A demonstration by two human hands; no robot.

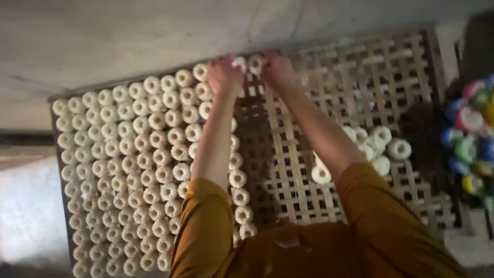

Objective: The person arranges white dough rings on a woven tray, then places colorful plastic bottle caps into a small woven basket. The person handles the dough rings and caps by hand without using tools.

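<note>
Head view, looking down. A woven bamboo lattice tray (329, 77) lies flat, its far edge close to a pale grey wall (128, 36). The left half of the tray carries close-set rows of pale ring-shaped dough pieces (128, 170), each just beside its neighbours; the rows run from the far edge to the near edge. The right half is mostly bare lattice, with a loose heap of the same rings (373, 146) lying near the right forearm.

Both arms, in mustard-yellow sleeves (206, 226) pushed up above the elbow, reach to the far edge of the tray. The left hand (224, 72) is curled, its fingers closed on one pale ring (239, 63) at the top of the last filled column. The right hand (277, 68) sits just beside it, fingers bent around a second ring (256, 64); motion blur hides whether the grip is firm. The two held rings are near each other, almost touching, above the lattice at the far edge.

At the right margin, off the tray, a cluster of round, many-coloured objects (471, 149) appears, too blurred to identify. A pale, rough surface (28, 206) lies left of the tray.
</note>
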